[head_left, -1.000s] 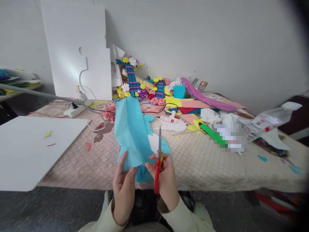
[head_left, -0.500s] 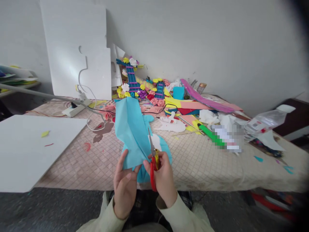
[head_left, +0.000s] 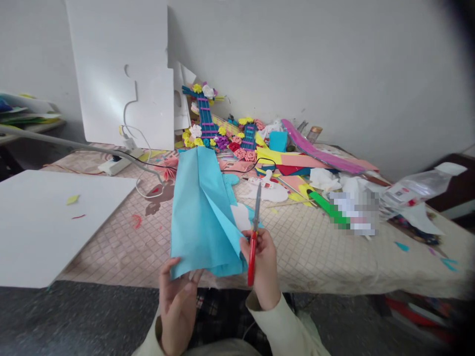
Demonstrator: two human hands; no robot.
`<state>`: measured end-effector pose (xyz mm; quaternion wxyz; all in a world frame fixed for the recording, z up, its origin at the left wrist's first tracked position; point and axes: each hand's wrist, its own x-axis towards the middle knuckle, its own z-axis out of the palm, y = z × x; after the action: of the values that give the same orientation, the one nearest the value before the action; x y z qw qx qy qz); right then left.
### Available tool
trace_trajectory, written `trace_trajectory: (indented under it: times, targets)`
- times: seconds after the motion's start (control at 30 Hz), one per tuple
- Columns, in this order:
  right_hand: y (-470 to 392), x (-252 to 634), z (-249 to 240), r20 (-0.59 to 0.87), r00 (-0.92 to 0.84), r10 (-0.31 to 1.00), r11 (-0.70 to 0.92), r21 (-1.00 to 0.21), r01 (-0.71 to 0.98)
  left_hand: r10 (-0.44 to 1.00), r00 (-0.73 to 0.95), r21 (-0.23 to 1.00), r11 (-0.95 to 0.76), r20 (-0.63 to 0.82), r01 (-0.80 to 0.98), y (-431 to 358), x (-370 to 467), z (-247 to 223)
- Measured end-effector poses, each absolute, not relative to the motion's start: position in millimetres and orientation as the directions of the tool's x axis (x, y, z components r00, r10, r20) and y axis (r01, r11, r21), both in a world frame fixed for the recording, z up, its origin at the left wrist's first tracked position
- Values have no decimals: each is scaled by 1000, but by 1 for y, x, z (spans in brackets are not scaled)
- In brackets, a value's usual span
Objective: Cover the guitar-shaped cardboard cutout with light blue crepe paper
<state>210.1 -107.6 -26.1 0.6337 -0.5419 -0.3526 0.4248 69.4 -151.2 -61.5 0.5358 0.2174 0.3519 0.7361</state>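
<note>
A light-blue paper sheet (head_left: 196, 217), creased and folded lengthwise, is held up over the near edge of the table. Its lower left corner is gripped by the fingers of my left hand (head_left: 179, 301). My right hand (head_left: 265, 269) holds a pair of red-handled scissors (head_left: 254, 232), blades together and pointing away from me. The thumb of that hand also touches the right edge of the sheet. Partly hidden beneath the sheet lies a white cut-out (head_left: 241, 216) with blue paper on it; a rounded blue end (head_left: 230, 180) shows behind.
A white board (head_left: 67, 222) lies at the left, with a power strip (head_left: 120, 160) behind it. A glue gun (head_left: 265, 180), a green cutter (head_left: 328, 207) and a plastic bottle (head_left: 415, 190) are on the right. Paper-flower guitars (head_left: 208, 118) lean at the back.
My hands have moved apart, spreading the blue sheet wider and nearer to me. The scissors have come away from the paper and their blades have closed.
</note>
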Motion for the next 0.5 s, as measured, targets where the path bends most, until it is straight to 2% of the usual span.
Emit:
trace_trajectory:
  times: [0.1, 0.23, 0.4, 0.5]
  targets:
    - [-106, 216, -30, -42, 431, 901, 50, -978, -201, 934, -311, 729, -91, -173, -679, -164, 64, -80]
    - [-106, 221, -32, -54, 441, 896, 62, -968, -244, 937, -177, 699, 91, -301, -710, -172, 60, -104]
    - [-106, 224, -32, -37, 458, 888, 87, -965, -247, 885, 47, 660, 381, -464, -647, -160, 59, -107]
    - [-106, 226, -34, -12, 489, 872, 112, -968, -224, 847, 194, 655, 511, -495, -557, -145, 60, -101]
